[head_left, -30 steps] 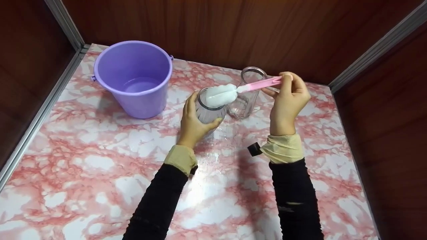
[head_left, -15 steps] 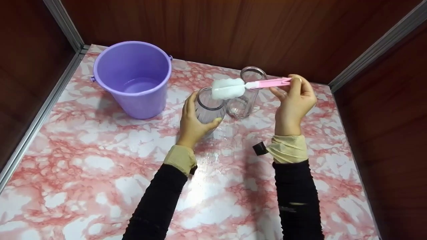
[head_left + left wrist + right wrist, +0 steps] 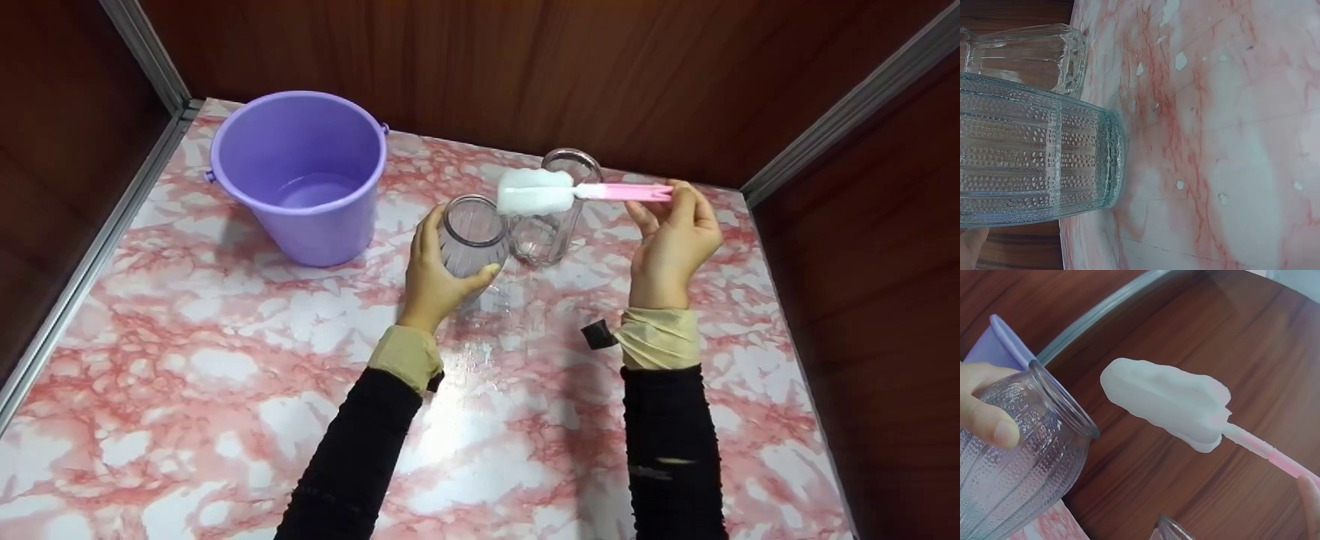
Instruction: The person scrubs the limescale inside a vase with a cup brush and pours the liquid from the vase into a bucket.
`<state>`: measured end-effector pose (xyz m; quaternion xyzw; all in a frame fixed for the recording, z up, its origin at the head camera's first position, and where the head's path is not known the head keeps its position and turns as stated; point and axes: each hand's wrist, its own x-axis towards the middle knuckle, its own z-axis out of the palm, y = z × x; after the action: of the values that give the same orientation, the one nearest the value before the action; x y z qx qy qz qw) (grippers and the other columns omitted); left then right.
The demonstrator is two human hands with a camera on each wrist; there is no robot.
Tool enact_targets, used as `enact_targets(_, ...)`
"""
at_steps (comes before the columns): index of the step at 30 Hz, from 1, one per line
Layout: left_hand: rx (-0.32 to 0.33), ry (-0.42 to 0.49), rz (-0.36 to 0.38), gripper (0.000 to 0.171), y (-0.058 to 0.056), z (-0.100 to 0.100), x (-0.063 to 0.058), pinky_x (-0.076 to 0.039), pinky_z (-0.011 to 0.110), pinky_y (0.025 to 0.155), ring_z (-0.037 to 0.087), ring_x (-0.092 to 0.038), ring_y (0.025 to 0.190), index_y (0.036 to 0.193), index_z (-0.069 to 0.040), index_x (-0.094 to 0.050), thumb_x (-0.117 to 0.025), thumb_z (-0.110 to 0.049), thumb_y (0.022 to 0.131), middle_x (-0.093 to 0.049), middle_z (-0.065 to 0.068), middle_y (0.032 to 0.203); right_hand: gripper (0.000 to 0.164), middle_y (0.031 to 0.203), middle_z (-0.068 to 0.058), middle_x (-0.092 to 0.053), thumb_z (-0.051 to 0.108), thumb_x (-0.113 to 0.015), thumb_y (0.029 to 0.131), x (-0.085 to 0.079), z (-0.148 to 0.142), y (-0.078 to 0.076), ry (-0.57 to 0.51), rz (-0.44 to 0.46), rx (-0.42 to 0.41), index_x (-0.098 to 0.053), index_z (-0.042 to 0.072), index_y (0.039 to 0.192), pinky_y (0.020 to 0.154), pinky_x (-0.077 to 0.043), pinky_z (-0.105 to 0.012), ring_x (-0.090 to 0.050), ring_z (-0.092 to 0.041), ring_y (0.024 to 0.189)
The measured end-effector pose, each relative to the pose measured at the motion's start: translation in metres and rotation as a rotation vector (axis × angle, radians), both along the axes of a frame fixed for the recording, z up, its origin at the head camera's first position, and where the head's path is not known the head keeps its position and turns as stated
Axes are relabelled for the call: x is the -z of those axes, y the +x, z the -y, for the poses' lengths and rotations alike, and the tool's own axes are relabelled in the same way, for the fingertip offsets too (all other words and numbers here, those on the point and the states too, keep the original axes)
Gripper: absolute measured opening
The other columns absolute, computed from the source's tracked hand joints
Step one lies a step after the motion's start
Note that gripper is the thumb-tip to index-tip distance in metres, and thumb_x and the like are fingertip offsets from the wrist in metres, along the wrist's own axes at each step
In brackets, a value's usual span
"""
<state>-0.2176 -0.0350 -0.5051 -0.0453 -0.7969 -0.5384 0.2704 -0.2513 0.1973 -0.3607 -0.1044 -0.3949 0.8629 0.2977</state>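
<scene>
My left hand (image 3: 439, 277) grips a clear, ribbed glass jar (image 3: 474, 259), its round mouth facing up. Fine dimples cover the jar's wall, as the left wrist view shows (image 3: 1033, 157). Between thumb and fingers my right hand (image 3: 675, 236) pinches the end of the pink handle (image 3: 622, 192) of a sponge bottle brush. The brush's white sponge head (image 3: 535, 192) is in the air just right of the jar's rim; in the right wrist view the sponge head (image 3: 1165, 402) is clearly apart from the jar (image 3: 1033, 444).
Behind the brush stands a second clear glass vessel (image 3: 544, 240), close to the jar's right side. A purple bucket (image 3: 322, 232) with some liquid at its bottom is at the back left. Wet drops lie on the red-and-white marbled tabletop (image 3: 480, 356). Dark wood panels (image 3: 480, 67) enclose the back and sides.
My right hand has moved right, carrying the brush's sponge head from over the jar's mouth to beside its rim. The handle is now more level. My left hand and the jar stay put.
</scene>
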Motion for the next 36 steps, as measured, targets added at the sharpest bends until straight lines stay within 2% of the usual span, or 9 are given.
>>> enact_targets(12,0.000,-0.011,-0.028,0.105,-0.001,0.000,0.002,-0.035,0.035,0.108,0.018,-0.040,0.129,0.146,-0.011,-0.033,-0.083,-0.052,0.063,-0.041,0.008,0.144,0.016,0.069,-0.016,-0.059,-0.004,-0.051,0.094,0.026,-0.028,-0.005,-0.109,0.073,0.024,-0.060,-0.012,0.083,0.053,-0.059,-0.034,-0.062,-0.023,0.054)
enact_targets(19,-0.006,-0.011,-0.009,0.106,-0.001,0.001,0.002,-0.034,0.037,0.109,0.019,-0.039,0.130,0.147,-0.011,-0.033,-0.084,-0.052,0.063,-0.041,0.008,0.144,0.016,0.064,-0.015,-0.059,-0.003,-0.053,0.094,0.045,-0.044,-0.006,-0.156,0.159,0.051,-0.061,-0.010,0.082,0.058,-0.059,-0.035,-0.062,-0.023,0.054)
enact_targets(25,-0.005,-0.010,-0.029,0.107,-0.002,0.002,0.002,-0.034,0.037,0.109,0.020,-0.040,0.129,0.146,-0.009,-0.033,-0.084,-0.052,0.062,-0.042,0.008,0.143,0.016,0.068,-0.015,-0.059,-0.003,-0.053,0.093,0.067,-0.057,-0.006,-0.200,0.214,0.063,-0.062,-0.010,0.081,0.058,-0.060,-0.034,-0.063,-0.024,0.058)
enact_targets(30,-0.008,-0.012,-0.032,0.106,-0.003,0.001,0.002,-0.035,0.036,0.108,0.019,-0.040,0.129,0.146,-0.008,-0.034,-0.084,-0.052,0.063,-0.041,0.009,0.143,0.014,0.065,-0.015,-0.058,-0.004,-0.056,0.091,0.087,-0.070,-0.006,-0.232,0.254,0.083,-0.061,-0.010,0.080,0.058,-0.060,-0.035,-0.062,-0.024,0.057)
enact_targets(36,-0.002,-0.008,-0.023,0.105,-0.001,0.000,0.002,-0.033,0.035,0.110,0.020,-0.039,0.131,0.146,-0.009,-0.033,-0.083,-0.052,0.063,-0.041,0.010,0.144,0.014,0.066,-0.015,-0.056,-0.005,-0.054,0.091,0.112,-0.085,-0.002,-0.254,0.299,0.111,-0.061,-0.009,0.080,0.064,-0.060,-0.038,-0.060,-0.024,0.055)
